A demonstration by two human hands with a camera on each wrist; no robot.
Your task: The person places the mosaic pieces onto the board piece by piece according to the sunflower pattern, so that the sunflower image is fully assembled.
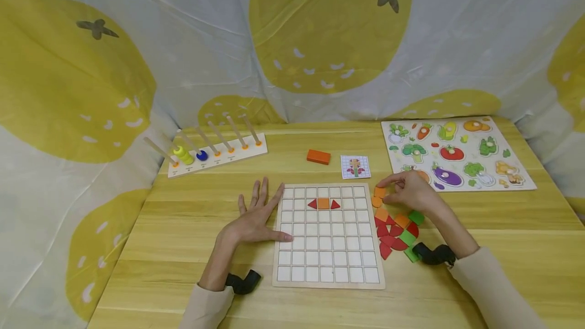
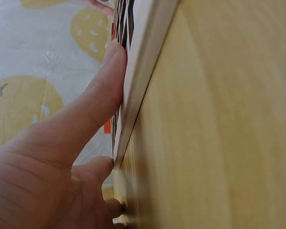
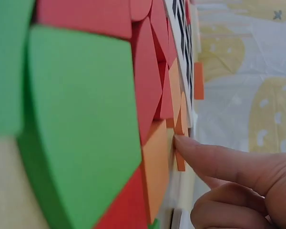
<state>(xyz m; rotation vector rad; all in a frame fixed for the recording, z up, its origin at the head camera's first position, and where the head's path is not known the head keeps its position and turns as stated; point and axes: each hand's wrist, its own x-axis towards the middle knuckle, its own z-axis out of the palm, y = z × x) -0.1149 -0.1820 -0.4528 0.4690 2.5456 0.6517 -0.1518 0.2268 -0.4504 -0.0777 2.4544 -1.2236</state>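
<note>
Beside wooden grid board (image 1: 326, 263), flat foam shapes (image 1: 394, 232)

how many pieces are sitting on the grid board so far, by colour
red triangles: 2
orange square: 1
total on the grid board: 3

No readable words, numbers or brands show anywhere. Small dark marks sit under the pegs on the abacus base (image 1: 215, 161), too tiny to read. The small card (image 1: 355, 166) beside it carries only a picture.
</note>
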